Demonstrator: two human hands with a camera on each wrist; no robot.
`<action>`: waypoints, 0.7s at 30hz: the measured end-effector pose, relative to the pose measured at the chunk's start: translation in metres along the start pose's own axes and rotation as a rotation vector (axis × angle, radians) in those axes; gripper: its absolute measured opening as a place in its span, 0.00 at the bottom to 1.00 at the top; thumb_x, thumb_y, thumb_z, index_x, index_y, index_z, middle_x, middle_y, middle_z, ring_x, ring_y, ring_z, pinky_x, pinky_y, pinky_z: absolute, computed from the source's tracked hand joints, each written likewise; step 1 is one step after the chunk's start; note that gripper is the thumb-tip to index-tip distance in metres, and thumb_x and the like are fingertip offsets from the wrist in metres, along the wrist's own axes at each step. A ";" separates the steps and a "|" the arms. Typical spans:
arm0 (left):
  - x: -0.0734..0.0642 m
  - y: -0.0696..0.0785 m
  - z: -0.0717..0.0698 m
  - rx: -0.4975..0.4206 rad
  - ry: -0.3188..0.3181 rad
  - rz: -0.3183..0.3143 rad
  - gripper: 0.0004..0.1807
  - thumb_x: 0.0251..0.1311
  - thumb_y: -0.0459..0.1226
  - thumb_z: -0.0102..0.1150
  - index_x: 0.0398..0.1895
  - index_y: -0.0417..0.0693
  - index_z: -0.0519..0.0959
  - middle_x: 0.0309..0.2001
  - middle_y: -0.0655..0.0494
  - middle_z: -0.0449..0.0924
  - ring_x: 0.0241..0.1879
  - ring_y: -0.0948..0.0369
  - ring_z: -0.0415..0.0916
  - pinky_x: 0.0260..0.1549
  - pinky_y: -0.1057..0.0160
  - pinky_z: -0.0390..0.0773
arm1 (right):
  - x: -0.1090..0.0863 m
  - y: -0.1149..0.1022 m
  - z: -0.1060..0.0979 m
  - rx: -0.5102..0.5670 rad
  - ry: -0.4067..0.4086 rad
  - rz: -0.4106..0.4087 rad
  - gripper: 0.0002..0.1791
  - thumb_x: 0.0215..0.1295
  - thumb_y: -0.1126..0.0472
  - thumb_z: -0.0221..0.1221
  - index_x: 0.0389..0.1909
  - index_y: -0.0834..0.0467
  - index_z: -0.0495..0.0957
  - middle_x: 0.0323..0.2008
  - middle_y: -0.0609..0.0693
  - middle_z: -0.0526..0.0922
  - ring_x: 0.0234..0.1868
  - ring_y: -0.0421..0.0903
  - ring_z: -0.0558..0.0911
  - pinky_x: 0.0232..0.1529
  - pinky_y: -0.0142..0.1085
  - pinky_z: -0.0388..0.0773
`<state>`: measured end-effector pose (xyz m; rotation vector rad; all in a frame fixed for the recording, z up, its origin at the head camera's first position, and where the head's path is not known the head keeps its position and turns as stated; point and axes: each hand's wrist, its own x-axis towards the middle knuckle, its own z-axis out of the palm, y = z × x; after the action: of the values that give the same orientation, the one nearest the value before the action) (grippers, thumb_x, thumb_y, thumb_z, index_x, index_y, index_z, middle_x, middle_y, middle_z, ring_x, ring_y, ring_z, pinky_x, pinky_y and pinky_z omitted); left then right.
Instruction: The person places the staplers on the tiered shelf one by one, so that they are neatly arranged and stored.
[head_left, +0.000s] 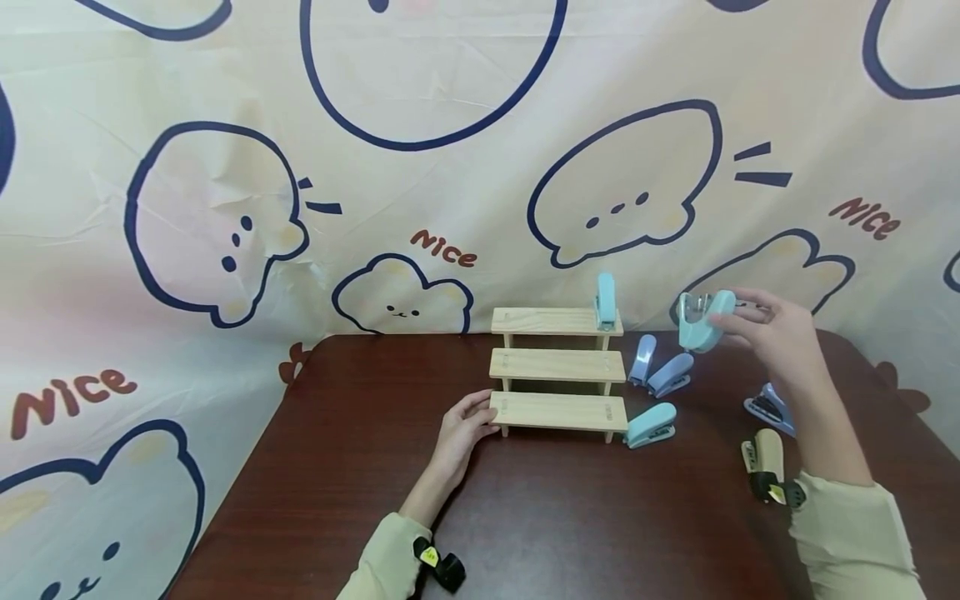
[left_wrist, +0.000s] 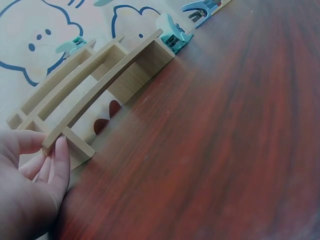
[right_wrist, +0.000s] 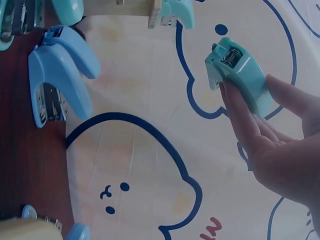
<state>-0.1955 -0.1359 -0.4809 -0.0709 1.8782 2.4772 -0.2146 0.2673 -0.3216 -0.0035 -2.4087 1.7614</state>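
My right hand (head_left: 776, 337) holds a teal stapler (head_left: 703, 323) in the air, to the right of a three-step wooden rack (head_left: 557, 365). In the right wrist view the thumb and fingers grip this stapler (right_wrist: 252, 82) along its sides. My left hand (head_left: 457, 440) pinches the left end of the rack's lowest board (left_wrist: 75, 120) between thumb and fingers. Another teal stapler (head_left: 605, 298) stands upright at the right end of the top step. Beside the lowest step, a third teal stapler (head_left: 651, 425) lies on the table.
Two blue staplers (head_left: 670, 375) lie close together right of the rack. Farther right are another blue stapler (head_left: 771, 410) and a cream stapler (head_left: 768, 454), partly hidden by the right arm and its wrist camera. A printed cloth (head_left: 420, 192) hangs behind the brown table (head_left: 360, 483).
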 end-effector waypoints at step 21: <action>0.002 -0.001 -0.001 -0.023 0.000 -0.017 0.26 0.68 0.24 0.57 0.68 0.22 0.69 0.56 0.37 0.78 0.44 0.63 0.81 0.46 0.67 0.82 | 0.009 -0.017 0.009 -0.005 0.007 0.023 0.39 0.71 0.51 0.66 0.74 0.64 0.64 0.44 0.36 0.77 0.40 0.28 0.82 0.40 0.21 0.80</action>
<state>-0.1976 -0.1365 -0.4822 -0.0866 1.8409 2.4879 -0.2234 0.2545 -0.3074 -0.0379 -2.4181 1.7614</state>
